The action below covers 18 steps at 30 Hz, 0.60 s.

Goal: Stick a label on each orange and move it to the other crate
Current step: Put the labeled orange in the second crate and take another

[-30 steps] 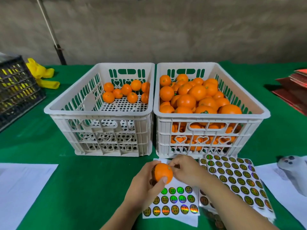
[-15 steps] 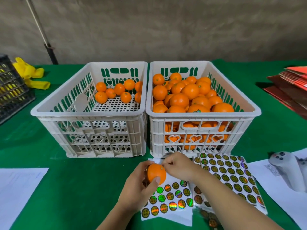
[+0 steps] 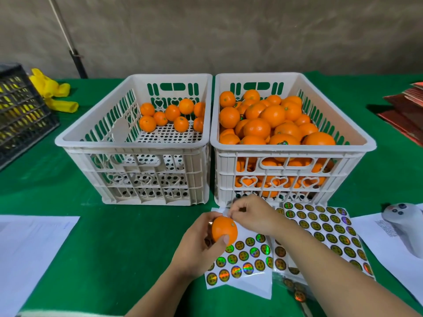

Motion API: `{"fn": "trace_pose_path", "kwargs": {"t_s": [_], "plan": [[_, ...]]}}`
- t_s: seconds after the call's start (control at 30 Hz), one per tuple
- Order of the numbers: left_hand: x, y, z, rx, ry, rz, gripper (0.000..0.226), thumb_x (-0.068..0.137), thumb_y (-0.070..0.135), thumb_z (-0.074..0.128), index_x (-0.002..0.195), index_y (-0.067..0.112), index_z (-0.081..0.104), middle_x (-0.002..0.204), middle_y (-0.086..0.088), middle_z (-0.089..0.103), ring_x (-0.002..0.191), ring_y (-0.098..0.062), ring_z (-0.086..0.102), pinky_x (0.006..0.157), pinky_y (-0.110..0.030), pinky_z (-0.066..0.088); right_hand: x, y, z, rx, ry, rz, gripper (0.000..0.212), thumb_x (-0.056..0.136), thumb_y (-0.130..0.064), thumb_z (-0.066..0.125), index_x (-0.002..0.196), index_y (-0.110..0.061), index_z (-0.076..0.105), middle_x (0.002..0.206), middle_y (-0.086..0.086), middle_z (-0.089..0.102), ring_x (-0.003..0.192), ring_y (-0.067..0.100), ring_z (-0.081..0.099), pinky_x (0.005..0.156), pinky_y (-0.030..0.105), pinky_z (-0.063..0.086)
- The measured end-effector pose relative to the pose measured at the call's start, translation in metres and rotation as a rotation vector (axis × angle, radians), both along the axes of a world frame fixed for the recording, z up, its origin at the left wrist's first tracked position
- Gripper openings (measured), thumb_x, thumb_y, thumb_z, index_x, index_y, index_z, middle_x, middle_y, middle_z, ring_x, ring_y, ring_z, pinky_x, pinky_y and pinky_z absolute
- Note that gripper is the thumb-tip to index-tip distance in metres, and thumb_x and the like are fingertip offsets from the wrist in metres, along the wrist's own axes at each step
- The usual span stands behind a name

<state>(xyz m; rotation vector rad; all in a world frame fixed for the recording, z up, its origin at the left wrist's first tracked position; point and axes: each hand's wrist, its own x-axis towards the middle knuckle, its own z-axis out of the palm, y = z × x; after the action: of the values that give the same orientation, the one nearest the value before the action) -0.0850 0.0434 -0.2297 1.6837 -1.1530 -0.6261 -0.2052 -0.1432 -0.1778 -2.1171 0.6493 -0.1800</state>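
My left hand [image 3: 196, 245] grips an orange [image 3: 224, 229] above a sheet of holographic round labels [image 3: 242, 264]. My right hand [image 3: 251, 216] hovers just behind the orange with fingertips pinched together at the top of that sheet; what they pinch is too small to see. A second label sheet [image 3: 325, 227] lies to the right. The left white crate [image 3: 135, 143] holds several oranges at its back. The right white crate [image 3: 293, 147] is piled full of oranges.
A green cloth [image 3: 114, 236] covers the table. White papers [image 3: 29, 248] lie at the near left and near right. A grey handheld device [image 3: 407, 225] rests at the right. A black crate [image 3: 20, 110], a yellow object [image 3: 52, 92] and red folders [image 3: 405, 110] flank the crates.
The hands and orange stay in nearly the same place in front of the right crate; the camera view has shifted slightly. My right hand's fingers stay at the orange's top.
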Motion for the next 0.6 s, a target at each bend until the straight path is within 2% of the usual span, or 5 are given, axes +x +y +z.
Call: {"fn": "trace_pose_path", "kwargs": {"t_s": [0.1,0.27,0.37,0.5,0.6], "plan": [[0.000,0.000,0.001,-0.001,-0.019,0.006,0.046,0.087,0.059,0.069,0.129,0.047,0.052,0.115,0.015,0.067,0.100,-0.014,0.070,0.082,-0.039,0.061,-0.003,0.008,0.004,0.073,-0.148,-0.248,0.020,0.095,-0.017,0.067,0.082,-0.028,0.078,0.088,-0.005,0.077,0.079,0.012,0.068,0.071,0.024,0.052],[-0.001,-0.002,0.003,-0.012,-0.029,0.013,0.048,0.084,0.059,0.072,0.127,0.050,0.053,0.118,0.020,0.066,0.104,-0.010,0.069,0.084,-0.031,0.060,-0.022,0.041,0.009,-0.589,-0.432,-0.164,0.015,0.098,-0.028,0.063,0.101,-0.023,0.077,0.095,-0.017,0.069,0.089,0.005,0.061,0.082,0.025,0.048],[-0.001,-0.004,0.004,-0.022,-0.006,0.013,0.057,0.081,0.057,0.076,0.132,0.041,0.056,0.120,0.015,0.069,0.109,-0.009,0.069,0.089,-0.031,0.059,-0.031,0.051,0.008,-0.875,-0.424,-0.030,0.016,0.098,-0.031,0.067,0.107,-0.024,0.077,0.102,-0.009,0.070,0.099,0.018,0.061,0.088,0.035,0.046],[-0.001,-0.003,0.002,-0.024,-0.038,-0.007,0.051,0.082,0.046,0.078,0.129,0.043,0.057,0.112,0.012,0.070,0.106,-0.014,0.069,0.089,-0.032,0.058,-0.038,0.063,0.011,-0.814,-0.313,0.090,0.009,0.093,-0.024,0.075,0.102,-0.022,0.076,0.099,-0.005,0.063,0.089,0.020,0.056,0.072,0.037,0.051],[-0.001,-0.003,0.001,-0.038,-0.035,-0.018,0.047,0.086,0.043,0.077,0.127,0.050,0.056,0.113,0.013,0.069,0.107,-0.016,0.069,0.087,-0.032,0.058,-0.049,0.056,0.020,-0.834,-0.159,0.235,0.025,0.099,-0.033,0.059,0.121,-0.027,0.069,0.113,-0.007,0.056,0.102,0.017,0.050,0.081,0.029,0.047]]}}
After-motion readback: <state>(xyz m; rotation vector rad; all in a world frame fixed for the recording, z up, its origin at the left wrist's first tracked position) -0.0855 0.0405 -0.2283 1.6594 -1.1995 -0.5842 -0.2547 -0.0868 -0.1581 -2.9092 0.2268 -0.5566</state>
